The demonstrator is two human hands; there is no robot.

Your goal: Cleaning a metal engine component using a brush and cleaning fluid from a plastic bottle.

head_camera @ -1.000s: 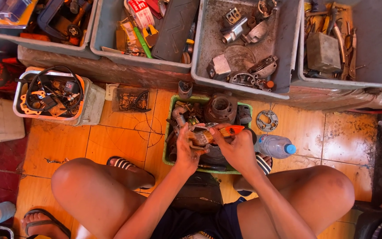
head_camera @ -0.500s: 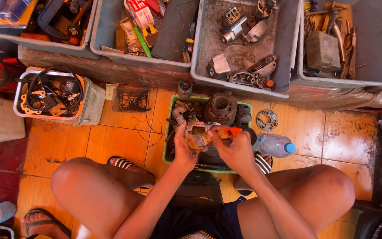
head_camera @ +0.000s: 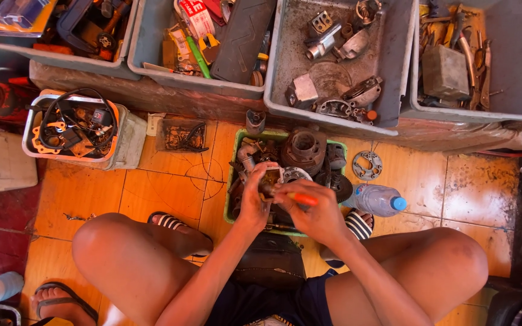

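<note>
My left hand (head_camera: 254, 202) grips a small metal engine part (head_camera: 270, 180) over a green tray (head_camera: 234, 158) full of greasy engine pieces, among them a dark cylinder (head_camera: 302, 146) and a gear (head_camera: 339, 188). My right hand (head_camera: 315, 214) holds an orange-handled screwdriver (head_camera: 303, 198), its tip pointing left onto the part. Both hands meet above the tray, between my bare knees.
Four grey bins (head_camera: 397, 72) of metal parts and tools line the far side. A white tub of cables (head_camera: 122, 142) stands at left. A plastic water bottle (head_camera: 377, 199) and a flat gasket plate (head_camera: 368, 165) lie on the orange tiled floor at right. Another person's sandalled foot (head_camera: 58, 297) shows at lower left.
The screwdriver handle has swung from near the part's upper right down into my right fist. Both hands shifted slightly toward me.
</note>
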